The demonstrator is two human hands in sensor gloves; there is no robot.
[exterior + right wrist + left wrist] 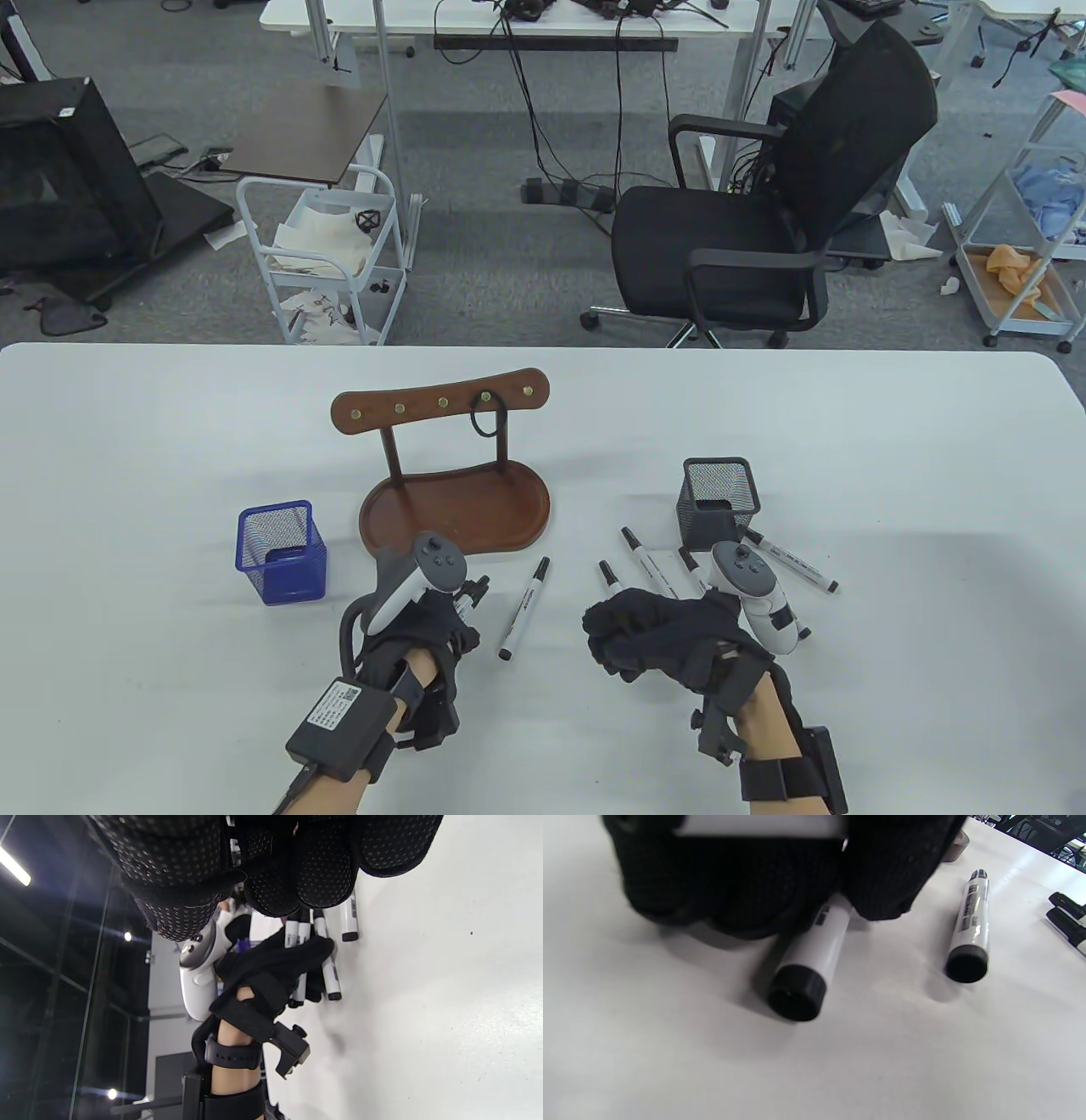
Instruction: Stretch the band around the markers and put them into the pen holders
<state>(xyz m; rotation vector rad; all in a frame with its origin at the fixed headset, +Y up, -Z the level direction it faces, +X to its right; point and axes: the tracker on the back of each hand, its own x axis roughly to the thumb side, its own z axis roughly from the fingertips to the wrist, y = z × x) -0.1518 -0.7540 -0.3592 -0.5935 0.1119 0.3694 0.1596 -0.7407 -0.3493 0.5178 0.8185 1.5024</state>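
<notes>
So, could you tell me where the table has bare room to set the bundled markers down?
Bare table lies left of the blue holder, and along the right edge beyond the grey holder. Loose markers crowd the patch between the wooden stand and grey holder.

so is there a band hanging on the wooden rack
Yes, a dark band hangs from a peg on the wooden rack.

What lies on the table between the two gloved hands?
In the table view, one loose marker lies on the white table between the left hand, which grips other markers, and the right hand.
</notes>
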